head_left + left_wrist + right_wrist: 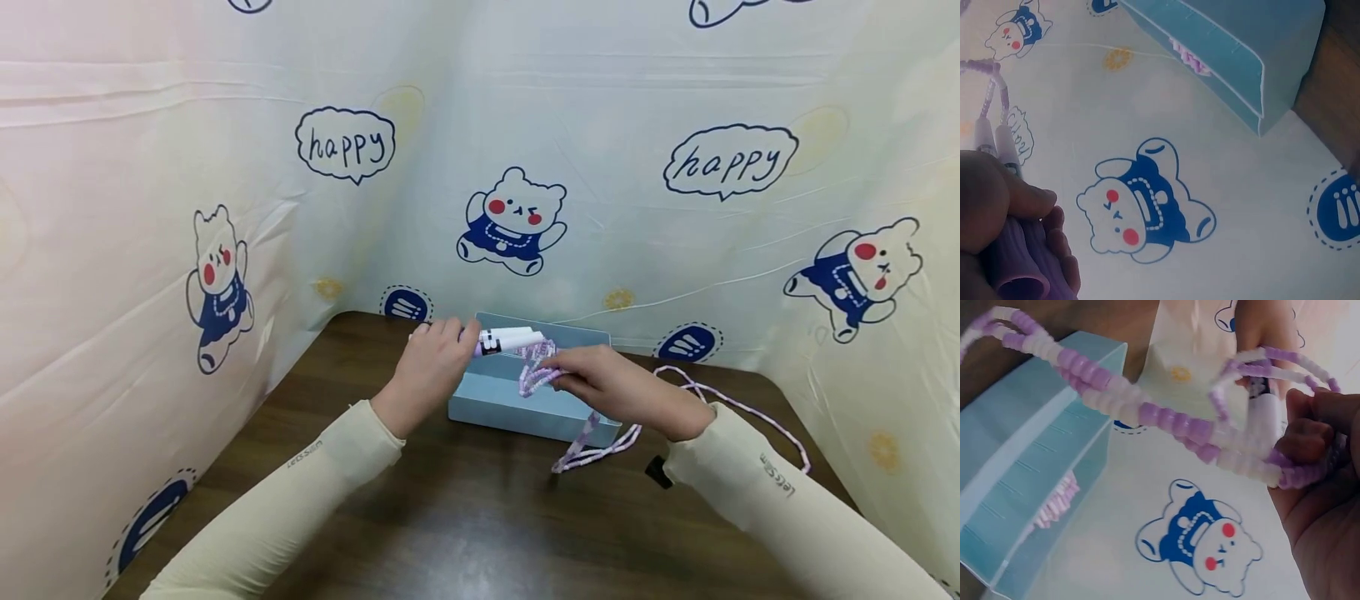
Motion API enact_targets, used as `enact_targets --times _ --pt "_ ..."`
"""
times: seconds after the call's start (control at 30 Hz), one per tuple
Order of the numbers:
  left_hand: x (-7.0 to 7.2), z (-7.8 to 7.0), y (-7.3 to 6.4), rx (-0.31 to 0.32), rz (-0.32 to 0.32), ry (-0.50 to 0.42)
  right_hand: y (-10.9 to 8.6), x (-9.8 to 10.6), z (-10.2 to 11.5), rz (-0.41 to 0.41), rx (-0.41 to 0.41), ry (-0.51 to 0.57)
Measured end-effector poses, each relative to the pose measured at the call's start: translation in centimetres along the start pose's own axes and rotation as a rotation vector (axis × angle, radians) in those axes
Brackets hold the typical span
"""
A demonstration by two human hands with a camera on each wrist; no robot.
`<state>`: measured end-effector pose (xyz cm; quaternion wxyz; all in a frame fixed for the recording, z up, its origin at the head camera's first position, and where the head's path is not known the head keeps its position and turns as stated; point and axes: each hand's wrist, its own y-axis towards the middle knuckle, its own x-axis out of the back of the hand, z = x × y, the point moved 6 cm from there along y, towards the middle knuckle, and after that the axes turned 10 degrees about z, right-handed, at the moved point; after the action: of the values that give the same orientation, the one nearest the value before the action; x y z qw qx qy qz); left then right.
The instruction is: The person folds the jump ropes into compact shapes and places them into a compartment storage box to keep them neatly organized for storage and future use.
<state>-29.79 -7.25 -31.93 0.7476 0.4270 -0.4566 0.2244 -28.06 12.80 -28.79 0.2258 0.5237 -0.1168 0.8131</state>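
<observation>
My left hand grips both handles of a beaded jump rope, held together above the box. In the left wrist view the purple ends of the handles stick out below the thumb, their white ends pointing away. My right hand pinches looped strands of the purple-and-white beaded rope close to the white handle ends. More of the rope hangs below the right hand, and another length trails to the right over the table.
A light blue open box stands below the hands toward the back of the brown table. Pink-and-white beads show inside it in the wrist views. A printed curtain surrounds the table. Something small and black sits beside the right sleeve.
</observation>
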Motion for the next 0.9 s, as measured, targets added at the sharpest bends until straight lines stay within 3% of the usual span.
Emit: enact_targets --times 0.3,0.57,0.9 --pt "-1.1 -1.5 -0.1 -0.079 0.060 0.021 1.5 1.3 1.9 0.055 -0.025 -0.123" --pt "-1.8 -2.6 -0.4 -0.166 0.081 -0.018 3.3 1.6 3.5 0.165 0.021 -0.128" --pt "-1.2 -3.5 -0.7 -0.246 0.023 0.011 3.7 2.1 3.2 0.141 0.077 -0.135"
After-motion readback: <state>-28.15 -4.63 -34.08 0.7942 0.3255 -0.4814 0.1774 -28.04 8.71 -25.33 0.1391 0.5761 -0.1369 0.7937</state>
